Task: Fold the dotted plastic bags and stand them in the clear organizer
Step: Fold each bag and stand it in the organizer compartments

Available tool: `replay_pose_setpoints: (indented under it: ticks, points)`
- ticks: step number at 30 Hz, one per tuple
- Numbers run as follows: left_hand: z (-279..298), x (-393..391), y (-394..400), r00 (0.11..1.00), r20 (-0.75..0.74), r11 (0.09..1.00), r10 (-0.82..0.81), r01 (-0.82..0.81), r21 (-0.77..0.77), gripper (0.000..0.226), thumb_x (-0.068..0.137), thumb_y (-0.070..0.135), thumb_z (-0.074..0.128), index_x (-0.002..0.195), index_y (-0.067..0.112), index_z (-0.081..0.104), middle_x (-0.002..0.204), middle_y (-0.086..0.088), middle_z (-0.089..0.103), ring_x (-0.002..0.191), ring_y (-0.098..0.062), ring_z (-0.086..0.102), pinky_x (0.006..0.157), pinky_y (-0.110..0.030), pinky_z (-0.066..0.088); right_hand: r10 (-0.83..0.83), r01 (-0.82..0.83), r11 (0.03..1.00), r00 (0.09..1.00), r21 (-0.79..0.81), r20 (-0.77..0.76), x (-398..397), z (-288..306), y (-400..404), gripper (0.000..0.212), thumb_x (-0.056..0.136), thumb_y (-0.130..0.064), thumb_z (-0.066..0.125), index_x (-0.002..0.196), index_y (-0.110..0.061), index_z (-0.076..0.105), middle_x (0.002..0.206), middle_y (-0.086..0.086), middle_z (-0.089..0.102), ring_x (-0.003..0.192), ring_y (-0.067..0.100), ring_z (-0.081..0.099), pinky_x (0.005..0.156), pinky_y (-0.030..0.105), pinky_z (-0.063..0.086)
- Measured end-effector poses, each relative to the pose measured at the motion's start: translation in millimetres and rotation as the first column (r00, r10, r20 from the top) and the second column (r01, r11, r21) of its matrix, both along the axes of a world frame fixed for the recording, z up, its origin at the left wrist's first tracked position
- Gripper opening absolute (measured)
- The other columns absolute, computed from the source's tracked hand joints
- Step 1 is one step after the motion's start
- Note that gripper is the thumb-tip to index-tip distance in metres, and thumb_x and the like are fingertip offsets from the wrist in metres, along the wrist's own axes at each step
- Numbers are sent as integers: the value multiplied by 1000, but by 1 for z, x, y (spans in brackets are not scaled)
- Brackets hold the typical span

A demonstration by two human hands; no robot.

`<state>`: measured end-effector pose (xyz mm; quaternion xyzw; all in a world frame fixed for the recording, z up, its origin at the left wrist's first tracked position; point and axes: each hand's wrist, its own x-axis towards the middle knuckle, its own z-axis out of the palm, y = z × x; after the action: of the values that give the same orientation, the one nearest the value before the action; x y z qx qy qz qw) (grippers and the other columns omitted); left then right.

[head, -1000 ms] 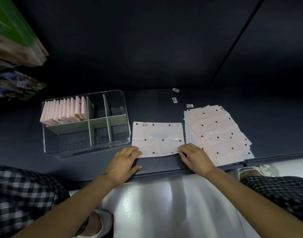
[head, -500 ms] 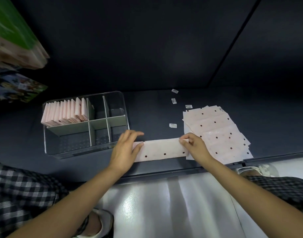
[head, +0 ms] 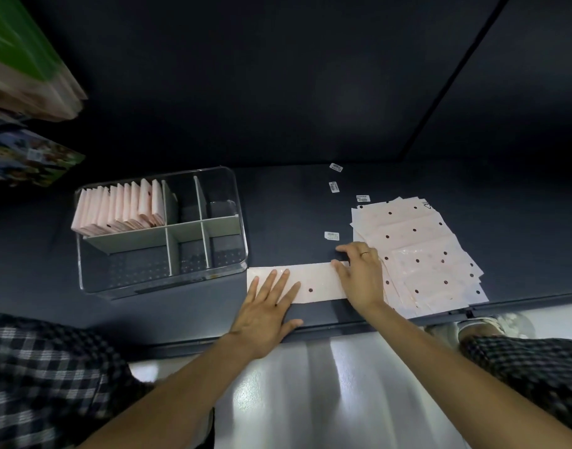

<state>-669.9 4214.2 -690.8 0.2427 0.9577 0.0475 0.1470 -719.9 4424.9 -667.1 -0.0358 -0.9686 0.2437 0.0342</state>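
A pink dotted plastic bag [head: 313, 283], folded into a long strip, lies on the dark shelf near its front edge. My left hand [head: 267, 307] presses flat on the strip's left part with straight fingers. My right hand [head: 359, 273] rests on the strip's right end, fingers bent over its far edge. To the right lies a fanned stack of unfolded dotted bags [head: 420, 254]. The clear organizer [head: 239, 251] stands at the left, with several folded bags [head: 119, 205] upright in its back-left compartment.
Small white barcode labels [head: 331, 235] lie scattered on the shelf [head: 294, 205] behind the strip. Colourful packages [head: 29, 157] hang at the far left. My checked trouser legs and a shoe show below the shelf edge, over a glossy white floor.
The bag went from a flat sheet to a strip folded in half lengthwise. My left hand slid down onto the strip and now lies flat; my right hand stays at its right end.
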Motion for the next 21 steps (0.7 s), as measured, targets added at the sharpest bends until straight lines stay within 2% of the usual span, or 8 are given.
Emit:
replay_pose_setpoints:
  ticks: [3, 6, 8, 11, 15, 19, 21]
  points:
    - [-6, 1, -2, 999, -1, 999, -33, 33, -42, 71, 92, 65, 14, 147, 31, -17, 157, -2, -21, 143, -24, -24, 114, -46, -19, 265, -264, 964, 964, 33, -28, 15, 3, -14, 34, 95, -15, 51, 128, -10, 55, 136, 8, 51, 126, 26, 44, 109, 33, 32]
    - [-7, 0, -2, 999, -3, 997, -48, 48, -56, 73, 92, 66, 14, 149, 29, -13, 157, -5, -21, 142, -26, -25, 114, -48, -19, 511, -512, 858, 859, 39, 37, 27, -3, -34, 42, 100, -20, 43, 140, -11, 41, 148, 5, 38, 140, 19, 29, 116, 26, 15]
    - [-7, -1, -2, 999, -5, 997, -54, 53, -56, 73, 92, 66, 13, 150, 28, -9, 157, -7, -21, 141, -28, -28, 114, -49, -19, 565, -570, 819, 821, 68, 86, 32, -10, -39, 46, 101, -24, 38, 145, -11, 32, 153, 4, 28, 143, 16, 20, 116, 22, 5]
    - [-7, -1, -6, 996, -39, 996, -77, 75, -43, 68, 88, 68, 7, 143, 39, -20, 156, -9, -23, 140, -31, -28, 112, -50, -21, 494, -507, 856, 859, 100, 133, 32, -16, -25, 52, 102, -30, 33, 148, -11, 19, 156, 5, 19, 145, 15, 13, 114, 17, -4]
    - [-7, -3, -21, 989, -50, 991, -136, 136, -9, 59, 85, 69, 3, 138, 52, -20, 151, -11, -29, 135, -32, -34, 108, -50, -25, 416, -438, 891, 892, 119, 176, 33, -15, 18, 55, 101, -33, 38, 149, -14, 20, 157, -1, 17, 145, 11, 12, 114, 15, -1]
    - [-10, -4, -31, 988, -23, 988, -152, 153, 10, 56, 86, 70, 4, 134, 58, -21, 150, -9, -32, 131, -27, -42, 110, -43, -26, 502, -538, 822, 839, 187, 209, 33, -6, 49, 57, 96, -35, 49, 145, -14, 31, 156, -3, 20, 144, 11, 19, 115, 16, 10]
    - [-8, -4, -27, 993, -16, 993, -120, 120, 9, 58, 89, 69, 11, 141, 56, -9, 154, -10, -26, 136, -27, -36, 112, -43, -23, 536, -577, 781, 816, 240, 217, 29, -2, 56, 50, 96, -31, 50, 142, -14, 38, 154, -2, 25, 142, 11, 25, 113, 21, 23]
